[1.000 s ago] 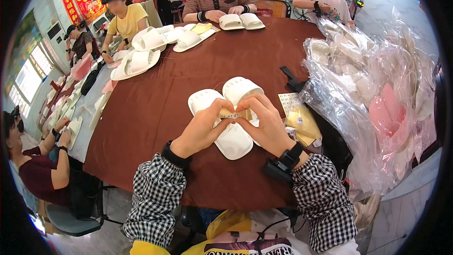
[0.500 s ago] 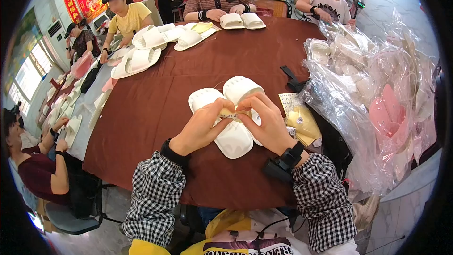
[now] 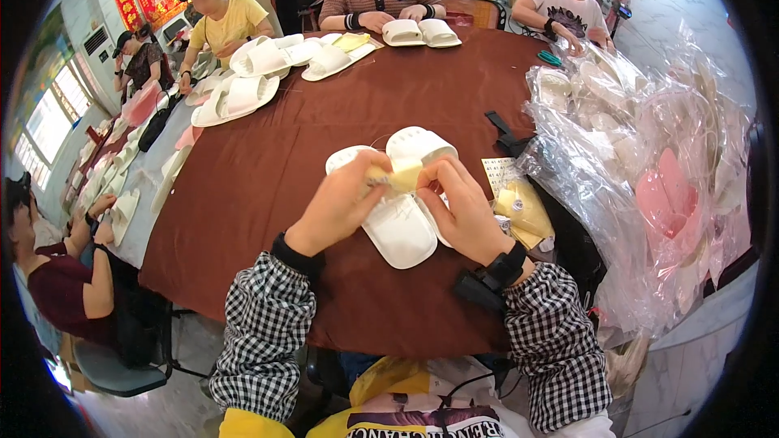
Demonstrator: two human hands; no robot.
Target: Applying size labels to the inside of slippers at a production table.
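A pair of white slippers (image 3: 400,237) lies on the brown-covered table in front of me, partly hidden by my hands. Over them, my left hand (image 3: 341,201) is closed on a small pale yellow sticker sheet (image 3: 406,177). My right hand (image 3: 461,209) pinches at that sheet's right edge with thumb and forefinger; whether a loose label is between those fingertips is too small to tell. To the right of my right hand lie a printed label sheet (image 3: 497,172) and a yellow packet of paper (image 3: 521,204).
Clear plastic bags (image 3: 617,162) of white and pink slippers heap up on the right. A black strap (image 3: 507,136) lies beside them, teal scissors (image 3: 549,57) further back. More white slippers (image 3: 243,93) sit at the far left. Several co-workers sit around the table.
My hands have drawn slightly apart, the left one moving left and up. The yellow sheet has turned, showing more of its plain side. Teal scissors now show at the far right.
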